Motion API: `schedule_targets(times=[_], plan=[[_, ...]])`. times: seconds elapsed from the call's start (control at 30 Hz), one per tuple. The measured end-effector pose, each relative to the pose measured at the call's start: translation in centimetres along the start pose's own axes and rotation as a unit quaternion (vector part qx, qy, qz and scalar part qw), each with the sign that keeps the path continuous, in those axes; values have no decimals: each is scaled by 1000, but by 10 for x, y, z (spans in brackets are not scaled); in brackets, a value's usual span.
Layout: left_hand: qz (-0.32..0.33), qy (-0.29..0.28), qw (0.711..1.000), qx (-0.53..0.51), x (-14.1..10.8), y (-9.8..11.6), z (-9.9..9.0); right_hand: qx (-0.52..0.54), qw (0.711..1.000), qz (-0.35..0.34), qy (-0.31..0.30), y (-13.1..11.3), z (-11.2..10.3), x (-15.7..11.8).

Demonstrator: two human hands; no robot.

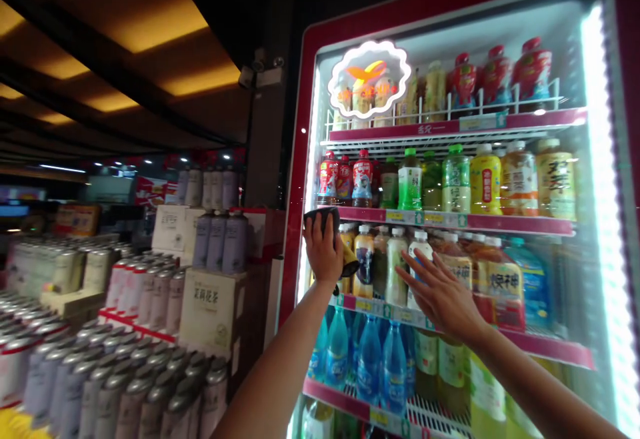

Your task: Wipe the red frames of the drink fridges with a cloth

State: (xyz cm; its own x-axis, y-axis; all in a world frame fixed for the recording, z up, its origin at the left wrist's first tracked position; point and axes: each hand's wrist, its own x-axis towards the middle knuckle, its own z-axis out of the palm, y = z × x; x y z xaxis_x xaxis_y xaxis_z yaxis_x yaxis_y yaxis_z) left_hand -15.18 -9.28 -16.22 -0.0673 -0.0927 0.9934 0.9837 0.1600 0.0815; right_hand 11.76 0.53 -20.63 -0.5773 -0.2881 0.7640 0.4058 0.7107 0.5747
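A drinks cooler with a red frame [296, 179] and lit shelves of bottles fills the right side. My left hand [324, 249] is wrapped round a dark object with a yellowish part [349, 259], held at the cooler's left side; what it is I cannot make out. My right hand [443, 292] has its fingers spread, palm toward the cooler, in front of the third shelf's bottles. It holds nothing; whether it touches the glass I cannot tell. Behind its fingertips stands a white-capped bottle [420, 247].
Many cans [145, 379] stand in rows at the lower left. Cartons [207, 306] with cans on top are stacked beside the cooler. A white-edged round sign [369, 79] shows on the cooler's upper left. A dark pillar [270, 132] rises behind.
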Motion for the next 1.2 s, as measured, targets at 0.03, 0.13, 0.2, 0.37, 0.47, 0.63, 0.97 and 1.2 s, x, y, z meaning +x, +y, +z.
schedule_targets(times=[0.03,0.13,0.2,0.37,0.47,0.63,0.97,1.2], plan=[[8,-5,1000,5,-13,-2,-3,-7,1000,11,3,-4,6,-1],[125,-63,990,4,-42,-4,-7,-23,999,29,13,-11,19,-7],[190,-98,977,-2,-37,-8,-8,-26,999,33,14,-13,24,-11],[36,-49,998,25,-1,-34,-11,-29,998,42,23,-16,25,-13],[-62,-8,997,46,-25,-42,-14,-33,998,42,22,-16,24,-13],[-49,-35,998,32,-70,-38,-18,-23,999,42,24,-14,27,-16],[-120,4,992,38,-3,-50,-7,-12,998,63,14,-19,23,-15],[-170,-19,985,30,-97,-42,-20,-9,997,73,2,-19,21,-16]])
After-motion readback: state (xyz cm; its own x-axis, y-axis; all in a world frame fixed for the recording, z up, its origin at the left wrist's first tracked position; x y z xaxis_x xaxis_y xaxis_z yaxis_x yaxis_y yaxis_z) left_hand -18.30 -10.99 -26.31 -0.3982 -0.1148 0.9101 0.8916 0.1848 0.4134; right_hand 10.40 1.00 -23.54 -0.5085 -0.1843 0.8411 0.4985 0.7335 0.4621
